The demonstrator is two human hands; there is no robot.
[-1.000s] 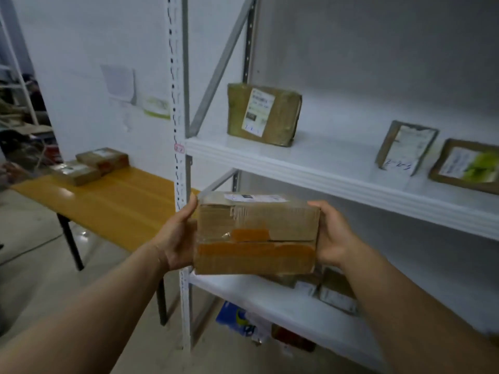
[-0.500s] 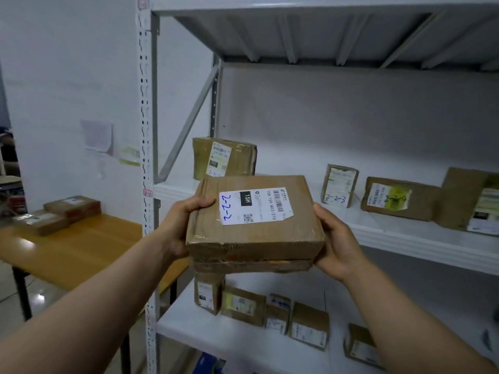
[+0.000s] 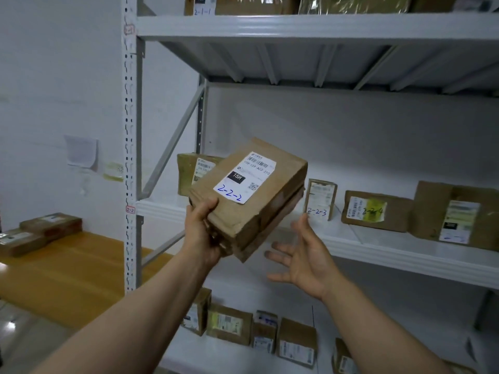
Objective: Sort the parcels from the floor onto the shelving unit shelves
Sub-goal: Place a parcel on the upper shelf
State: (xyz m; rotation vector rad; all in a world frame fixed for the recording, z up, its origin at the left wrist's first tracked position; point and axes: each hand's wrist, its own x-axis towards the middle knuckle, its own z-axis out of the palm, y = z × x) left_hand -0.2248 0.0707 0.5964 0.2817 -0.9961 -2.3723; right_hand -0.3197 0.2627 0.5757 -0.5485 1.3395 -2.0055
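A brown cardboard parcel (image 3: 259,206) with a white label marked 2-2-2 is tilted in the air in front of the middle shelf (image 3: 378,252). My left hand (image 3: 202,233) grips its near left corner from below. My right hand (image 3: 305,255) is off the parcel, palm up and fingers spread, just below its right side. On the middle shelf stand a parcel at the far left (image 3: 189,174), a small one marked 2-2-3 (image 3: 320,199), and one with a yellow-green label (image 3: 375,210).
The grey shelving post (image 3: 131,157) rises at the left. A larger box (image 3: 456,214) sits at the shelf's right. Several small parcels (image 3: 259,333) line the lower shelf. A wooden table (image 3: 67,271) at the left carries two flat parcels (image 3: 37,233). More parcels lie on the top shelf (image 3: 297,25).
My view has tipped upward. The parcel has turned and tilted toward the middle shelf, held by my left hand alone. My right hand has let go and dropped below it.
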